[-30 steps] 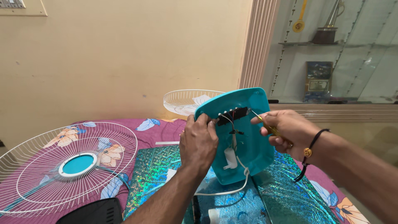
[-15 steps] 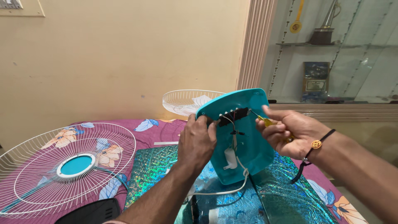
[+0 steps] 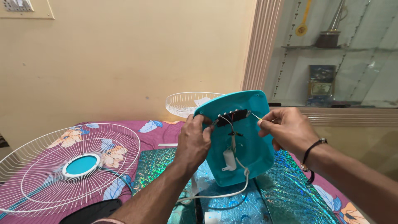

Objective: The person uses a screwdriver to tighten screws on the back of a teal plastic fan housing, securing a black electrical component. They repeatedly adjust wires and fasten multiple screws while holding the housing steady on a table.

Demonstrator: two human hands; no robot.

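Change: since the earlier frames your right hand (image 3: 286,130) had drawn back from the cover's top edge, and less of the yellow tool showed.
Cover: the teal plastic fan cover (image 3: 248,145) stood tilted upright over the shiny green sheet (image 3: 286,186), inner face toward you.
Switch block: a black strip (image 3: 232,116) sat across the upper inside, with thin wires running down from it.
Capacitor: a small white cylinder (image 3: 228,160) hung low inside the cover; a white cord (image 3: 224,194) looped out below it.
Left hand: your left hand (image 3: 195,143) gripped the cover's left edge, fingertips curled onto the end of the black strip.
Right hand: fingers pinched shut on a thin yellow-tipped tool (image 3: 256,117), its point aimed at the strip's right end.
Technique: you would have done well to brace the cover firmly with the left hand, keep the tool square to the fastener, and keep the loose wires out from under the tip.
Surroundings: a white wire fan guard (image 3: 70,166) lay on the floral cloth to the left; a second guard (image 3: 186,103) sat behind the cover.
Unclear: the tool's handle was buried in your palm, its tip type could not be told, and the wire joints were too small to read.
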